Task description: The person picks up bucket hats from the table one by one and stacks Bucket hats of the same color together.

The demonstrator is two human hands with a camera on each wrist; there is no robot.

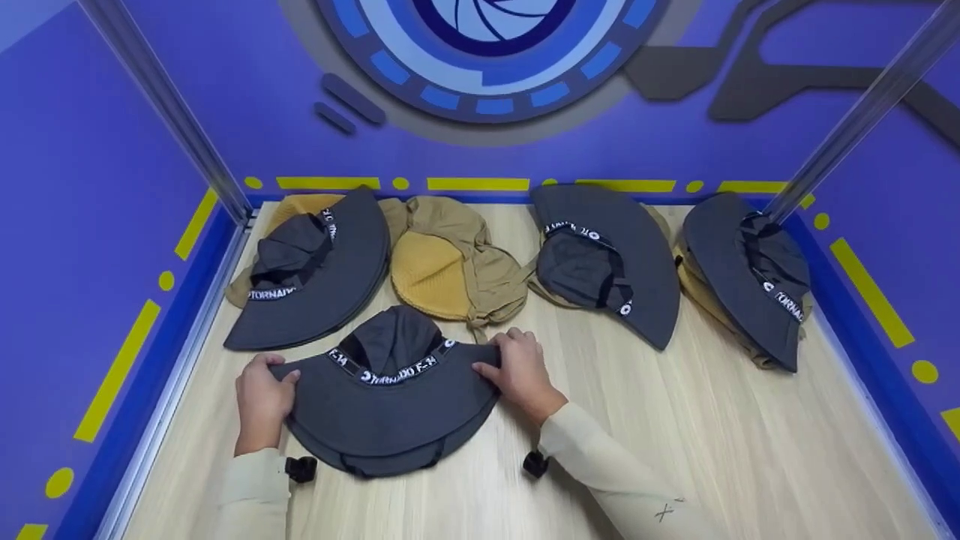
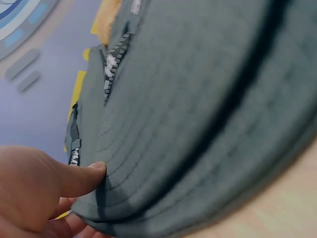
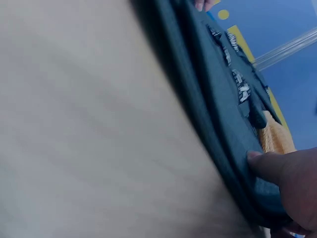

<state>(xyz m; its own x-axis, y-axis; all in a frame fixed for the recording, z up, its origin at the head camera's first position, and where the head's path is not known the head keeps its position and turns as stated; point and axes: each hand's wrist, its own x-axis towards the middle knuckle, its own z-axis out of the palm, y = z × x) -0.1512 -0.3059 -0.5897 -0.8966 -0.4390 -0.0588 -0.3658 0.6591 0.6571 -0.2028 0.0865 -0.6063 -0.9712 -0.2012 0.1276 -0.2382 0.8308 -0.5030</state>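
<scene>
A dark grey sun hat (image 1: 394, 416) lies near the front with its wide brim toward the person. A white-lettered band runs around its crown opening, and a second brim layer shows under the front edge. My left hand (image 1: 264, 397) pinches the brim's left end, thumb on top. At the other end, my right hand (image 1: 521, 375) holds the brim between thumb and fingers. In the left wrist view the thumb presses the stitched brim (image 2: 163, 114). The right wrist view shows the other thumb on the brim's surface (image 3: 233, 144).
Behind it, dark hats lie at the left (image 1: 352, 262), right of centre (image 1: 641, 255) and far right (image 1: 720, 270), each over tan or yellow cloth. A tan and yellow hat (image 1: 431, 274) lies between the first two. Blue walls (image 1: 105, 225) enclose the wooden table (image 1: 750, 450).
</scene>
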